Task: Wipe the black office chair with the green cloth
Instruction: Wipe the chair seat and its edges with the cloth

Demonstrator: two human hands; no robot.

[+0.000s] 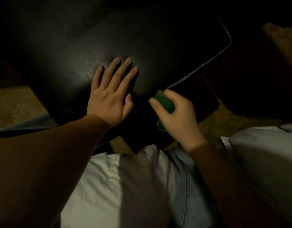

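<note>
Left hand point(109, 99): lies flat on the black office chair point(73, 55) seat, fingers point(123, 69) straight and spread, holding nothing.
Right hand point(179, 117): thumb and fingers curled round the bunched green cloth point(165, 102), gripping it.
Cloth position: inside the right fingers, at the seat's near edge, just right of the left thumb.
Stitched seam point(199, 68): pale, running up and away from the right fingertips.

The chair point(119, 35) fades into darkness toward the top edge, which cuts it off; its underside is hidden. The right hand point(179, 117) covers most of the cloth point(165, 102). Both forearms run off the lower edge. A blurred tan shape point(283, 40) at the right edge, perhaps a foot, cannot be made out.
</note>
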